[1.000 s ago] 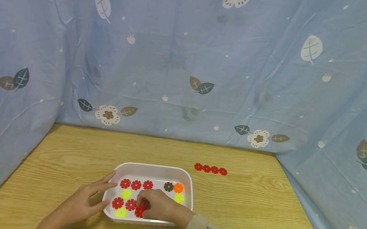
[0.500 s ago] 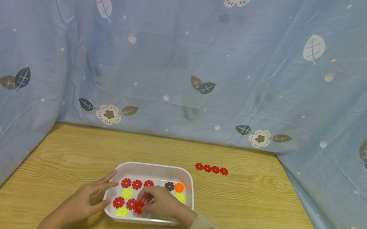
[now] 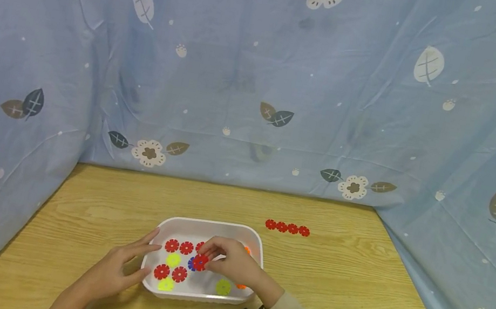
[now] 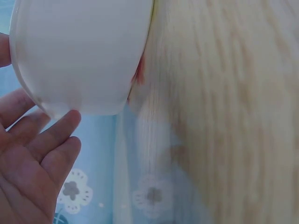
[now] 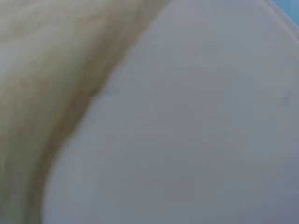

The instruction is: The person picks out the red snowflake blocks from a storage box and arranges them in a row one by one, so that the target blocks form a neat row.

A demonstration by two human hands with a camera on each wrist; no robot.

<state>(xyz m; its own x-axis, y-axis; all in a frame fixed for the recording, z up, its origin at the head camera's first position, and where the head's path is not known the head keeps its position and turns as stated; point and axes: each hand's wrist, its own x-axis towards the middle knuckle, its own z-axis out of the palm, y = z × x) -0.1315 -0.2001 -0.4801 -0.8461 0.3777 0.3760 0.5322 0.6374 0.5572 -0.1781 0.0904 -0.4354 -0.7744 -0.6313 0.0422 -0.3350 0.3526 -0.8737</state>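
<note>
In the head view a white plastic tray (image 3: 192,220) holds several notched flower-shaped discs. My left hand (image 3: 117,266) grips its left end, thumb and fingers at the rim. The left wrist view shows the fingers (image 4: 60,133) against the tray's outer wall (image 4: 84,56). Above the tray's middle, my right hand (image 3: 236,265) pinches a red disc (image 3: 200,262) between thumb and fingertips. A blue disc (image 3: 191,263) shows partly behind it. Red discs (image 3: 161,271) and yellow discs (image 3: 173,260) lie at the left. The right wrist view shows mostly blurred tray wall (image 5: 187,116).
Four-like red discs joined in a row (image 3: 287,228) lie on the wooden table (image 3: 331,278) behind and right of the tray. A yellow-green disc (image 3: 223,287) lies near the tray's front wall. A patterned blue cloth (image 3: 238,93) encloses the table's back and sides.
My right hand has lifted the red disc from the tray's front part and moved it up and slightly right. A blue disc has come into sight. The left hand stays at the rim.
</note>
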